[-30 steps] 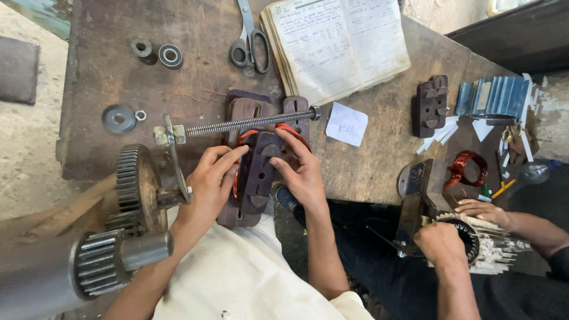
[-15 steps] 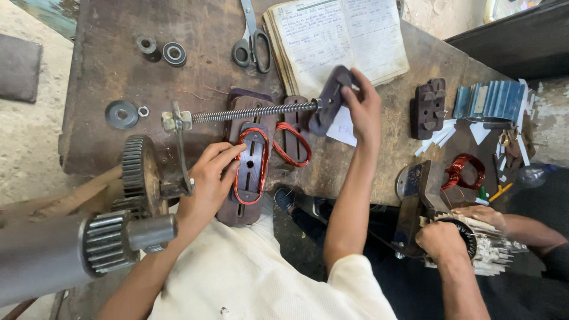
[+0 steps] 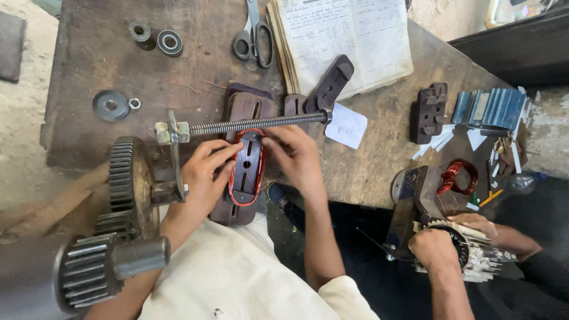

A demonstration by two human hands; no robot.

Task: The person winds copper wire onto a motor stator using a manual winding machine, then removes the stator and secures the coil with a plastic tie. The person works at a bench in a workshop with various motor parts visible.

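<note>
My left hand (image 3: 204,178) grips the left side of the dark winding former (image 3: 244,172), fingers curled onto its edge, clamped on it. My right hand (image 3: 296,157) presses on the former's top-right, fingertips on the red copper wire coil (image 3: 259,169) looped round it; fingers together, touching coil, not closed round it. Former w/ coil sits at the desk's near edge, just under the threaded rod (image 3: 255,123), which runs left-right across. Left of my left hand: big gear wheel (image 3: 125,178) at the near-left corner, a second toothed shaft (image 3: 89,275) below it. Beyond the rod, a loose dark former block (image 3: 331,83) leans on an open notebook (image 3: 349,41) at the far edge; scissors (image 3: 255,35) beside it. Bearings (image 3: 169,42) + washer (image 3: 110,105) at far left. Right side: another person's hands (image 3: 435,249) on a motor stator (image 3: 468,252), well apart from mine.
</note>
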